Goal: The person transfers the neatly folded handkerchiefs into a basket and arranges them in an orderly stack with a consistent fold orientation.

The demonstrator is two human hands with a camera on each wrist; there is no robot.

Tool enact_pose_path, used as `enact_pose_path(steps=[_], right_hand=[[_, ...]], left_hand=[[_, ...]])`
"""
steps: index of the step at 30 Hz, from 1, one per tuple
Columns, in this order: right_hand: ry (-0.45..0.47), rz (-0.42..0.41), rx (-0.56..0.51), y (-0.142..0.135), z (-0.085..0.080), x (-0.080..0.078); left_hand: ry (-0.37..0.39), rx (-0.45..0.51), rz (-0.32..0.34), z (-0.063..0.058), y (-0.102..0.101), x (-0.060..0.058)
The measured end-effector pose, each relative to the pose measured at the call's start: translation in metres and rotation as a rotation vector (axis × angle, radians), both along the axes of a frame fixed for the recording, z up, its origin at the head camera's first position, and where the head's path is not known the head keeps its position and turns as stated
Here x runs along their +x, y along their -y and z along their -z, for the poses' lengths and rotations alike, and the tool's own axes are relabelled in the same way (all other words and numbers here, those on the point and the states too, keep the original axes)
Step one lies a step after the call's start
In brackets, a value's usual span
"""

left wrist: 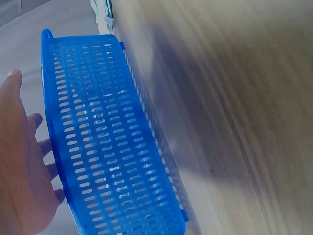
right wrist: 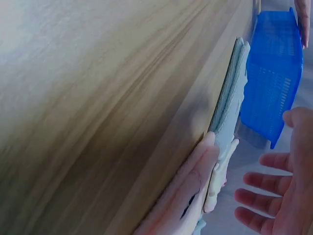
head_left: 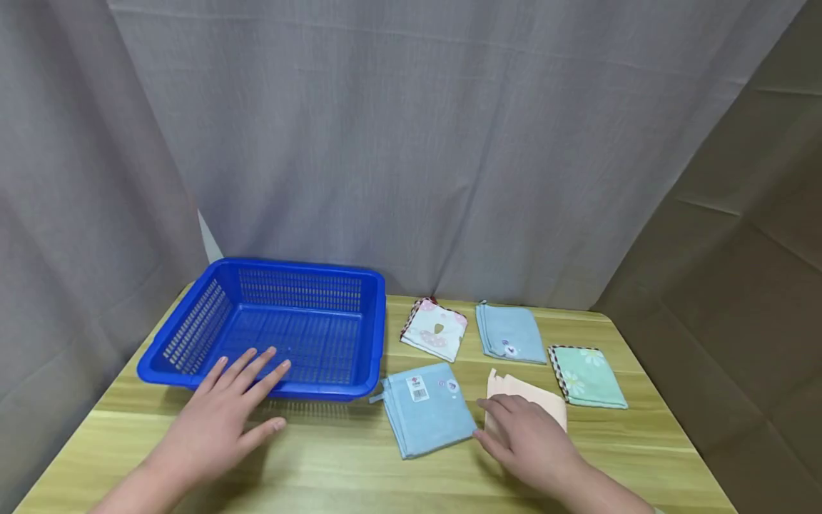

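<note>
Lying beside one blue basket (head_left: 315,335), five folded cloths (head_left: 427,425), two hands (head_left: 221,410) above

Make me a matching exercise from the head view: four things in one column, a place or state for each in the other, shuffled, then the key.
Things
1. Basket
2. Green cloth
3. Peach cloth
4. White cloth

Places or states
A. Partly hidden by the right hand
B. Bears a pink print
C. Left of every cloth
D. Farthest right of the cloths

Right pairs: 1-C, 2-D, 3-A, 4-B
</note>
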State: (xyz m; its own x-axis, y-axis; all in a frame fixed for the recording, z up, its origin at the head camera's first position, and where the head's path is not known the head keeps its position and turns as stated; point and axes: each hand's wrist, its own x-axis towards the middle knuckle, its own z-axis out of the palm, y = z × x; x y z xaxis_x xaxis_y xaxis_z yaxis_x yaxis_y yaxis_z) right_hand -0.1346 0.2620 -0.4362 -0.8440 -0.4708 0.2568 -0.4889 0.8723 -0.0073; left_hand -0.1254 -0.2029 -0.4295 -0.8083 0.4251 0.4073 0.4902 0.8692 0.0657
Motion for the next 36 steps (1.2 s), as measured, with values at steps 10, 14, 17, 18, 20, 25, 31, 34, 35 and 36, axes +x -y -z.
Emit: enact_pose_path(steps=[10, 14, 17, 18, 20, 25, 31, 34, 35, 36], right_hand=[[0.073, 0.076, -0.003, 0.013, 0.008, -0.006], [0.090, 0.097, 0.000, 0.017, 0.012, -0.009], [0.096, 0.108, 0.000, 0.019, 0.014, -0.011], [0.098, 0.112, 0.001, 0.020, 0.014, -0.012], [0.104, 0.120, 0.004, 0.021, 0.014, -0.013], [0.122, 0.145, 0.012, 0.024, 0.015, -0.016], [0.153, 0.177, 0.017, 0.031, 0.017, -0.019], [0.166, 0.199, 0.020, 0.034, 0.018, -0.022], [0.170, 0.207, 0.021, 0.034, 0.019, -0.023], [0.174, 0.215, 0.022, 0.035, 0.019, -0.024]], left_hand=[[0.051, 0.010, -0.046, -0.005, 0.009, -0.003], [0.029, 0.024, -0.069, -0.004, 0.015, -0.006], [0.023, 0.036, -0.086, -0.004, 0.020, -0.007], [0.025, 0.041, -0.091, -0.004, 0.022, -0.008], [0.026, 0.049, -0.103, -0.005, 0.025, -0.008], [0.019, 0.054, -0.137, -0.007, 0.033, -0.012], [0.024, 0.059, -0.168, -0.009, 0.041, -0.015], [0.026, 0.065, -0.179, -0.011, 0.044, -0.017], [0.026, 0.066, -0.184, -0.012, 0.046, -0.018], [0.025, 0.069, -0.188, -0.012, 0.047, -0.018]])
